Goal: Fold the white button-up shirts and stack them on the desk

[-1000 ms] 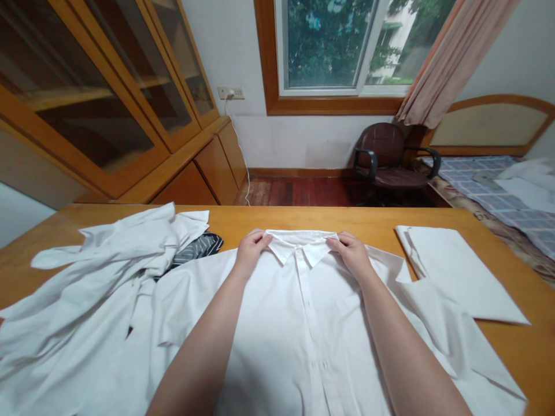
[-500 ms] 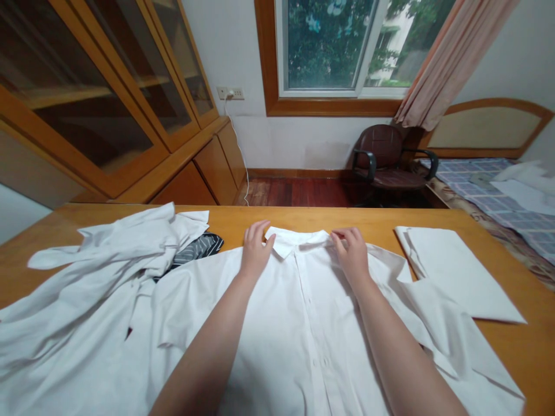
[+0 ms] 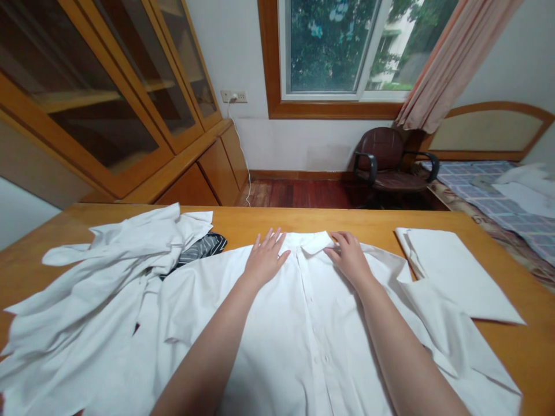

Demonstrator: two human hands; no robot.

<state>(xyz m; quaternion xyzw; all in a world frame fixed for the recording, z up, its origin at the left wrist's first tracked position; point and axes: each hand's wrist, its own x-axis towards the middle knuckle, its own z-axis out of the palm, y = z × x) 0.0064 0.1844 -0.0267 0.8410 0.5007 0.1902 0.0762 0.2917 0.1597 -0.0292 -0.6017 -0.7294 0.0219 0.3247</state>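
Note:
A white button-up shirt (image 3: 281, 323) lies spread front side up, its collar (image 3: 314, 241) toward the table's far edge. My left hand (image 3: 265, 257) rests flat with spread fingers over the left side of the collar and shoulder, covering that collar point. At the other side, my right hand (image 3: 349, 257) pinches the right part of the collar between thumb and fingers. The button placket runs down the middle between my forearms. The right sleeve lies creased out to the right.
A heap of white garments (image 3: 117, 277) lies at left, with a dark striped cloth (image 3: 203, 247) beside it. A folded white shirt (image 3: 459, 271) sits at right on the wooden table (image 3: 347, 218). Beyond are a chair (image 3: 384, 156), cabinet (image 3: 182, 179) and bed (image 3: 477, 185).
My left hand has moved from the collar's left edge onto it and flattened out. The left collar point is now covered, and the right collar flap is folded down beside my right hand.

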